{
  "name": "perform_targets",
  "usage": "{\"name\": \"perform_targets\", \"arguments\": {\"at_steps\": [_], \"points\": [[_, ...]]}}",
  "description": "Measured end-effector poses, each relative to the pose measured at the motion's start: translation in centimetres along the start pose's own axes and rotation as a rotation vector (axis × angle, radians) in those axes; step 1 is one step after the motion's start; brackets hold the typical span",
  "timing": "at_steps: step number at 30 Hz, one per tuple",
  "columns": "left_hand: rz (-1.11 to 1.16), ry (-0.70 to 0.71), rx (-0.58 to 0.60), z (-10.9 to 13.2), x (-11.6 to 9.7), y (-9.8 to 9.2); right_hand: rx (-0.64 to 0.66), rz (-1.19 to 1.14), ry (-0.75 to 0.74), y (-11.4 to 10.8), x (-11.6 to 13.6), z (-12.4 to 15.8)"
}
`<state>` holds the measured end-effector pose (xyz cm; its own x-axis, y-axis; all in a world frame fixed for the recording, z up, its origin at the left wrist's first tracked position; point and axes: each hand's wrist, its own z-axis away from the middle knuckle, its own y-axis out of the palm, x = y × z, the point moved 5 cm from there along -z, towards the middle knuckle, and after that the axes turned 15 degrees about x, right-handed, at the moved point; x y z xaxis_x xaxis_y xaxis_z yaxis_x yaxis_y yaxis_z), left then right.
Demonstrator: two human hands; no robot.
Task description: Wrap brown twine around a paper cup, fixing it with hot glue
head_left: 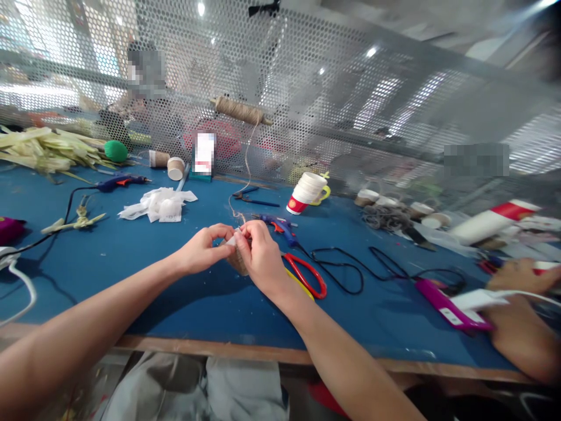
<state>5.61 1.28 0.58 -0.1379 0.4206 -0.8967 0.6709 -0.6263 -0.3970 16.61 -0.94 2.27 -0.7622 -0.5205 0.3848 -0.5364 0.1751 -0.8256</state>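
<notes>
Both my hands meet over the middle of the blue table [131,275]. My left hand [202,249] pinches the left side of a small twine-wrapped object [239,261], fingers closed. My right hand [259,255] grips the same object from the right and pinches a small white piece at its top. A thin jute twine [246,158] runs up from the object to a twine spool [239,110] hung on the perforated metal screen. Much of the object is hidden by my fingers.
Red-handled scissors [309,275] and a blue glue gun [280,227] lie right of my hands, with a black cable [350,272]. White plastic wrap [160,204], a second glue gun [118,182], stacked paper cups [308,191] and palm strips [48,149] lie beyond. Another person's hand [519,278] rests at far right.
</notes>
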Motion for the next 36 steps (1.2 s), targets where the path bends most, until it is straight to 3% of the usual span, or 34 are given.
{"name": "perform_targets", "arguments": {"at_steps": [4, 11, 15, 20, 23, 24, 26, 29, 32, 36], "points": [[-0.005, 0.011, 0.018, 0.0, 0.0, 0.0, 0.025, -0.144, 0.057, -0.1, -0.8, -0.2], [-0.136, 0.077, 0.075, -0.1, -0.9, 0.4, 0.256, -0.608, 0.187, 0.2, -1.9, -1.7], [-0.121, 0.008, 0.130, -0.1, -0.4, 0.9, 0.409, -0.626, 0.150, 0.4, -0.8, -2.9], [-0.105, -0.037, 0.157, -0.2, 0.3, 1.2, 0.578, -0.471, 0.095, 1.1, -0.7, -4.6], [-0.103, 0.022, 0.143, -0.2, 0.1, 0.9, 0.489, -0.318, 0.166, -0.1, -3.4, -5.6], [-0.097, 0.033, 0.135, -0.3, 0.1, 0.8, 0.434, -0.219, 0.241, -0.9, -4.9, -5.7], [-0.092, 0.028, 0.121, -0.3, 0.3, 0.5, 0.377, 0.149, 0.530, -2.6, -8.6, -5.3], [-0.110, 0.000, 0.100, -0.4, 0.6, 0.1, 0.378, 0.319, 0.740, -4.0, -12.8, -4.2], [-0.131, -0.029, 0.081, -0.4, 0.9, -0.2, 0.452, 0.354, 0.818, -3.6, -15.5, -3.1], [-0.167, -0.050, 0.073, -0.4, 1.2, -0.5, 0.502, 0.340, 0.802, -2.5, -16.7, -2.7]]}}
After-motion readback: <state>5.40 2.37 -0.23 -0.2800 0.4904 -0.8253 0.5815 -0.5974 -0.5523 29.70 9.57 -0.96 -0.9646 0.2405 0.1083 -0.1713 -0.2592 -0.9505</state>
